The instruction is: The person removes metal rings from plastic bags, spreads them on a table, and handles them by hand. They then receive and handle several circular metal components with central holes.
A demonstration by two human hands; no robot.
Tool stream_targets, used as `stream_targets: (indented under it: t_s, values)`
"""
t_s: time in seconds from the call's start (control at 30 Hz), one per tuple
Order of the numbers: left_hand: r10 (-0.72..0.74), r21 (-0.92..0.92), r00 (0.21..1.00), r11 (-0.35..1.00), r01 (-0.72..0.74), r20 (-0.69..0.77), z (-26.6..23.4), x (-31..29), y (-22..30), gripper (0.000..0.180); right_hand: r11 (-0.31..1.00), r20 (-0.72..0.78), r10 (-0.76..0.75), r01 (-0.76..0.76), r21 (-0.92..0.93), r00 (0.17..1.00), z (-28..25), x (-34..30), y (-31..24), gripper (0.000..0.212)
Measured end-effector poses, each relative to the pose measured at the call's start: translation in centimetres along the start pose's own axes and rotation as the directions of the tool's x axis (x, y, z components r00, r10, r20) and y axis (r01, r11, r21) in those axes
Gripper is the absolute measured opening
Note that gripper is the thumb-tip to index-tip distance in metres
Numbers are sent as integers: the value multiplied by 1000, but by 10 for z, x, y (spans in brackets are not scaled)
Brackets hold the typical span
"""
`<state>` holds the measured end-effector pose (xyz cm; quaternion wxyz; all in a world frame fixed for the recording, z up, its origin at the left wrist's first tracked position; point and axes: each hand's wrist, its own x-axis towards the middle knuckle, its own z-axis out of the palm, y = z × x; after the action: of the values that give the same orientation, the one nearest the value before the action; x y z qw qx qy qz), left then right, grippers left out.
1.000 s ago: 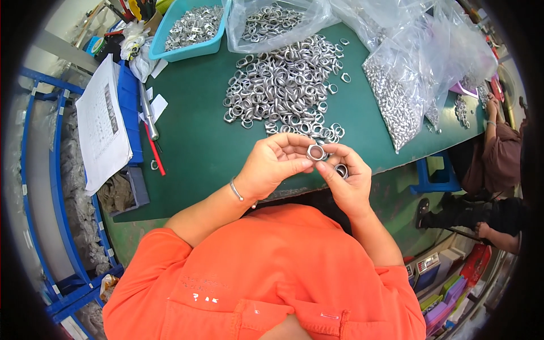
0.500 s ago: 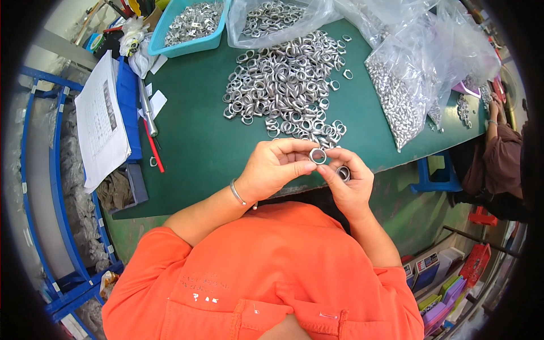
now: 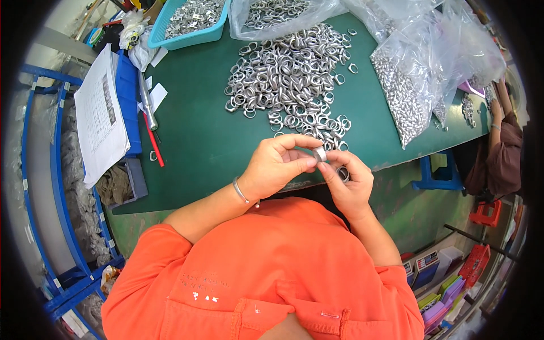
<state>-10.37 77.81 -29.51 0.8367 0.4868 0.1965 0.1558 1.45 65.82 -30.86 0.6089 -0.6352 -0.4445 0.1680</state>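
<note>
Between the fingertips of my left hand (image 3: 281,162) and the thumb and forefinger of my right hand (image 3: 350,184) sits a metal ring (image 3: 319,154), turned so its outer band shows. Both hands are closed on it at the table's near edge. A second metal ring (image 3: 343,173) is tucked in the curled fingers of my right hand. Just beyond my fingertips lies a big heap of similar silvery rings (image 3: 286,76), its near end trailing down to my hands.
Clear plastic bags of metal parts (image 3: 402,93) lie right; another open bag (image 3: 272,22) and a turquoise basket (image 3: 190,37) stand at the back. Left are papers (image 3: 102,119), a red pen (image 3: 156,148) and a blue rack (image 3: 56,147). A co-worker's arm (image 3: 498,133) shows far right.
The ring between my fingertips has been turned, from its round opening showing to its outer side showing. The view has shifted slightly; my hands stay in nearly the same place.
</note>
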Motion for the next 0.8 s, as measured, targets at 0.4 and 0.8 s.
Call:
stream_targets:
  t_s: [0.4, 0.8]
  values:
    - [-96, -208, 995, 974, 88, -29, -1, 1, -2, 21, 997, -23, 69, -70, -44, 997, 1, -7, 1, 31]
    - [-77, -167, 997, 983, 75, -9, -1, 0, -3, 22, 998, -12, 30, -31, -61, 999, 0, -7, 4, 31]
